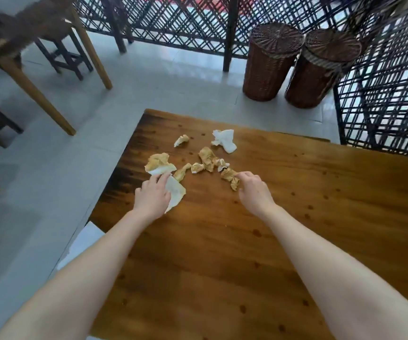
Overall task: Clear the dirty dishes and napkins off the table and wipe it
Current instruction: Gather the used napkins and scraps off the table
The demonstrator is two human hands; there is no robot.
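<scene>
View from above of a person's two bare forearms reaching across a dark wooden table (296, 217) scattered with used paper napkins. The left hand (152, 196) lies over a flat white napkin (176, 192) near the table's left edge, its fingertips reaching a large stained napkin (158, 163) just beyond. The palm hides the grip, so it is unclear whether this hand clasps the paper or only presses it. The right hand (255, 192) has curled fingers pinching a crumpled brown-stained napkin (228, 175). Between and beyond the hands lie several stained scraps (206, 158), and farther off a small scrap (181, 140) and a cleaner white napkin (225, 141). Past the table, on a pale tiled floor (75, 143), stand two lidded wicker baskets (270, 65) beside a black lattice screen (382, 106); a wooden chair (26, 45) is at upper left
</scene>
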